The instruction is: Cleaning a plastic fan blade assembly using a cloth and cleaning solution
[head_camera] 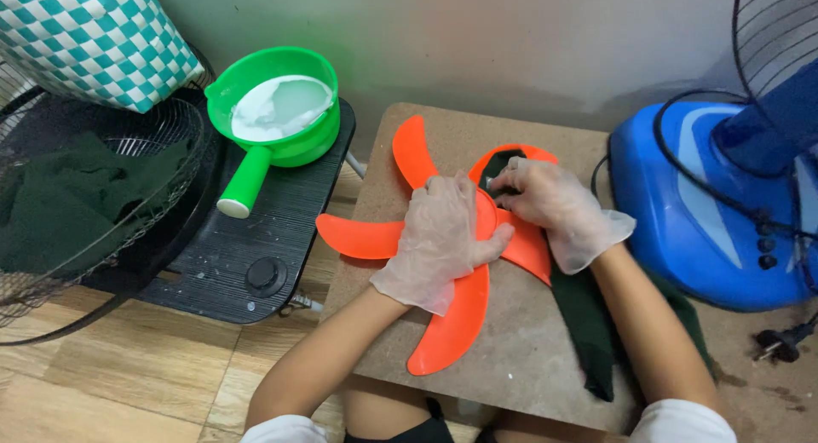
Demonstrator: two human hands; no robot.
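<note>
On the brown board bench (520,358) lies an orange plastic fan blade (447,324). The gloved left hand (443,238) presses flat and open on its hub; the gloved right hand (550,200) grips a dark green cloth (588,324) against one blade.

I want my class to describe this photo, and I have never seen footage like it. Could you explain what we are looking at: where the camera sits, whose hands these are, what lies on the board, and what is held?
There is one picture, taken by a camera worn on a person's head, looking down at their own two hands in thin clear gloves. On a brown board lies an orange fan blade. The left hand presses flat on its hub. The right hand holds a dark green cloth against one blade. To the left, a green ladle-like pot of whitish liquid stands on a black plate, beside a wire fan guard. To the right is a blue fan base.
</note>
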